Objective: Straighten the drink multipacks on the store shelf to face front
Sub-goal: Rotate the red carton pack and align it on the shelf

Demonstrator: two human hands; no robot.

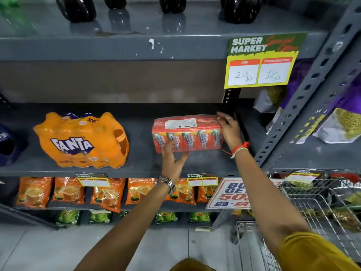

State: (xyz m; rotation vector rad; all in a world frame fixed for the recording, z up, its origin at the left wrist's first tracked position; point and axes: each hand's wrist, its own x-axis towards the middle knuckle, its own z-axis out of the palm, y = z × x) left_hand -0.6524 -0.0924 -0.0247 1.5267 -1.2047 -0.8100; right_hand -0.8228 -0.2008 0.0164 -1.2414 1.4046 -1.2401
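Observation:
A red shrink-wrapped multipack of juice cartons stands on the grey middle shelf, its carton fronts facing out. My left hand presses flat against its lower left front, fingers spread. My right hand grips its right end, fingers over the top corner. To the left, an orange Fanta multipack sits turned at a slight angle, with nobody touching it.
A dark blue pack sits at the far left edge. A yellow price sign hangs from the upper shelf. Dark bottles stand above. Tea packets fill the lower shelf. A wire cart stands at right, beside a slotted upright.

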